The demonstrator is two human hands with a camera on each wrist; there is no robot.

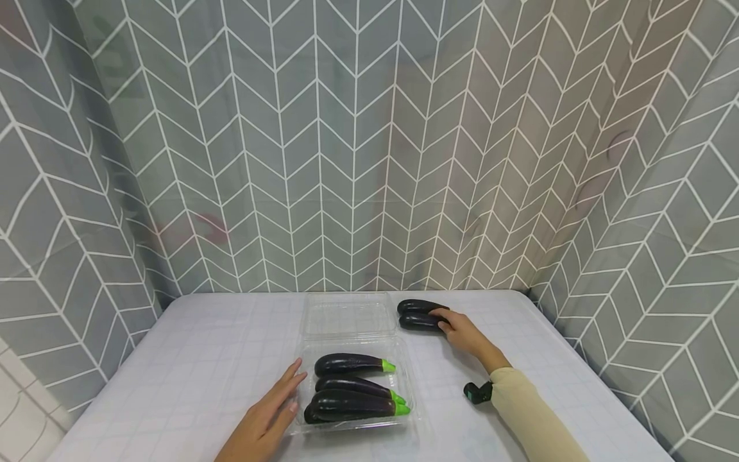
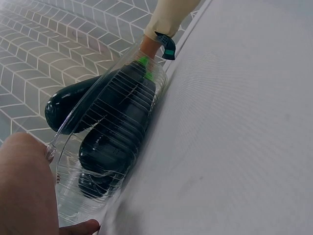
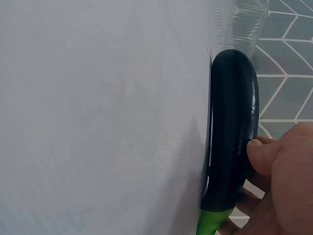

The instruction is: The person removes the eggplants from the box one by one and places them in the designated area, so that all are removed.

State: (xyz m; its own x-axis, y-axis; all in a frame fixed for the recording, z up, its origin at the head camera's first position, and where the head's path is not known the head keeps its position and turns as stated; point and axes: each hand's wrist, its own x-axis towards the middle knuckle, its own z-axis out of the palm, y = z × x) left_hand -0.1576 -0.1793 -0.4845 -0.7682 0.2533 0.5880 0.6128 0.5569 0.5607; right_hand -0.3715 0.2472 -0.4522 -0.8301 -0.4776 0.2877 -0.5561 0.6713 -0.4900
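Observation:
A clear plastic clamshell box [image 1: 411,385] stands open at the front middle, its lid [image 1: 349,319] folded back. Several dark eggplants [image 1: 346,363] with green stem ends lie inside, some overlapping. My left hand [image 1: 267,414] rests at the box's left side, fingers loosely spread by the rim. Right of the lid, two more eggplants lie side by side: a far one [image 1: 414,306] and a near one [image 1: 417,321]. My right hand [image 1: 464,335] holds the near eggplant [image 3: 232,127] toward its stem end, thumb [image 3: 259,152] on its side. Its other fingers are partly hidden behind it.
A white cloth covers the table [image 1: 190,359]. Grey curtains [image 1: 346,160] with white chevron lines hang behind the table and along both sides. A black device [image 1: 478,392] is strapped at my right wrist, by the beige sleeve [image 1: 528,410].

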